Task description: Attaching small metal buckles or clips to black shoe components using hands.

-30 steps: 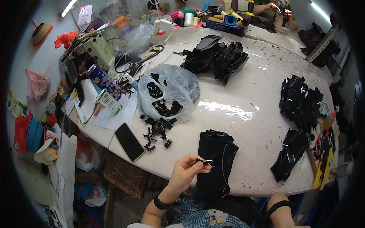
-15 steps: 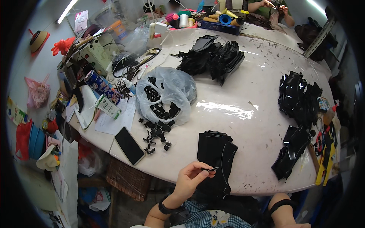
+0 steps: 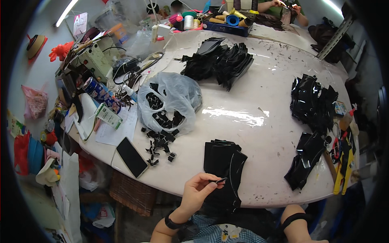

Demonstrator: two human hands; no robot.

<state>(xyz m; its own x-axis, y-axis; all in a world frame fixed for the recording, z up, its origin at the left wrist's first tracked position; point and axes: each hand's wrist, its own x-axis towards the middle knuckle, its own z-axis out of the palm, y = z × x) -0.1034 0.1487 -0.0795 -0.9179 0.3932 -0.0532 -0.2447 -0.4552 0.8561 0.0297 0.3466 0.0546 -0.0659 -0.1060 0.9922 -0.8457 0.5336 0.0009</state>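
My left hand (image 3: 197,192) is closed in a pinch on a small black piece (image 3: 217,180) with a pale edge, held between thumb and fingertips. Beneath and beyond it, a stack of black glossy cut panels (image 3: 221,158) lies at the table's near edge, partly hanging toward my lap. Of my right side only the bent arm (image 3: 295,227) with a dark band shows at the lower edge; the hand itself is out of the picture. Small black folded tabs with metal rings (image 3: 160,141) are scattered left of the stack, spilling from a clear plastic bag (image 3: 184,95) that holds more.
A phone (image 3: 132,157) lies on the left edge of the white table (image 3: 227,101). Black panels are heaped at the back (image 3: 219,60) and right (image 3: 310,103), near yellow-handled tools (image 3: 343,172). Across the table, another person's hands (image 3: 298,9) work beside thread spools (image 3: 188,22).
The whole view has shifted slightly, so things sit a little further left. My left hand keeps its pinch on the small black piece above the stack.
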